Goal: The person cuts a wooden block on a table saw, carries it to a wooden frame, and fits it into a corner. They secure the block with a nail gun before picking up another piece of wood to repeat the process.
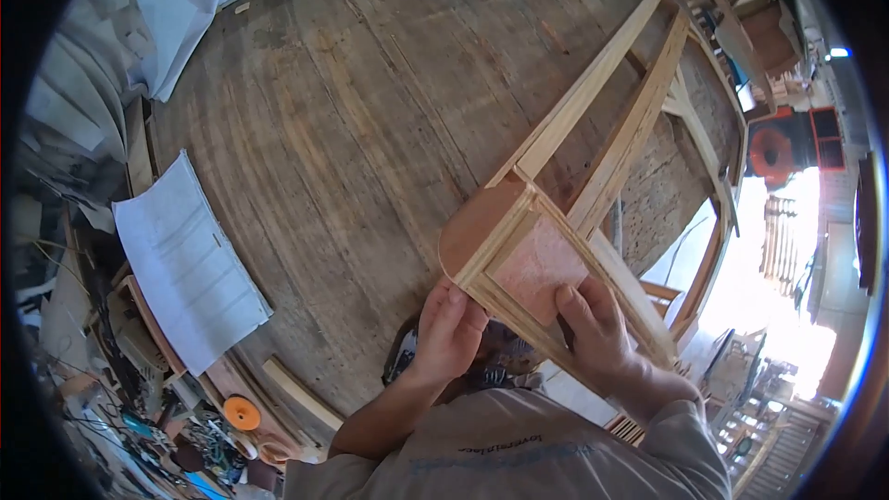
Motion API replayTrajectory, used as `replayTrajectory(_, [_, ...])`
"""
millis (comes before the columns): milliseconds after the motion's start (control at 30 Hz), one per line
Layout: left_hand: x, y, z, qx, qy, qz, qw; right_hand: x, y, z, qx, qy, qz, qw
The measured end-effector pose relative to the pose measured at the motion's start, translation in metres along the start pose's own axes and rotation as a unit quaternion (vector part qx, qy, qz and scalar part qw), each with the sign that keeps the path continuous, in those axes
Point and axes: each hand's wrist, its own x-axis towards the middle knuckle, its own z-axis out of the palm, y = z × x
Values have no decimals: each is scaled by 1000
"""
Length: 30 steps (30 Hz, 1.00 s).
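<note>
The pale wooden frame (590,91), its near end holding a rough pinkish panel (535,264), spans the worn, planked tabletop (324,111); the left hand (448,331) pinches its corner, the right hand (599,331) clamps its edge. Left of the frame lie a creased white sheet (190,259), a wood strip (301,393) and a round orange disc (242,413).
</note>
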Motion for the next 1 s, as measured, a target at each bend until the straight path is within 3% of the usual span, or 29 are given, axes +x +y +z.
replayTrajectory(100, [0, 1, 1, 55, 24, -6, 998, 2, -7, 5, -35, -8, -49, 998])
replayTrajectory(400, [7, 0, 19, 131, 21, 32, 991, 4, -9, 3, -16, -24, -51, 998])
replayTrajectory(467, [9, -2, 24, 113, 84, 33, 989, 6, -1, 5, 23, -12, -53, 998])
replayTrajectory(500, [12, -2, 25, 124, 73, 42, 989, 9, 7, 13, 77, 35, -63, 994])
replayTrajectory(567, [13, -2, 28, 117, 137, 40, 983, 24, 22, 5, 69, -9, -48, 996])
replayTrajectory(633, [6, 0, 39, 140, 93, 25, 985, 27, 27, 10, 169, -31, -125, 977])
replayTrajectory(700, [-4, -2, 59, 231, 140, -40, 962, -17, -3, -1, -66, 32, -369, 927])
replayTrajectory(733, [-22, -8, 71, 333, 168, -10, 928, -37, -8, -8, -100, 12, -403, 910])
replayTrajectory(767, [-40, -19, 89, 340, 152, -8, 928, -64, -17, -17, -194, 45, -511, 837])
replayTrajectory(800, [-59, -33, 105, 389, 169, 75, 902, -96, -23, -28, -282, 79, -600, 744])
replayTrajectory(833, [-78, -46, 118, 432, 186, 154, 869, -132, -18, -37, -290, 87, -588, 750])
replayTrajectory(867, [-94, -59, 126, 422, 147, 203, 871, -158, -8, -49, -304, 103, -597, 735])
replayTrajectory(933, [-121, -83, 138, 355, -26, 233, 905, -203, 21, -75, -338, 158, -580, 724])
replayTrajectory(1000, [-139, -116, 156, 380, -156, 170, 896, -243, 54, -100, -353, 214, -548, 728])
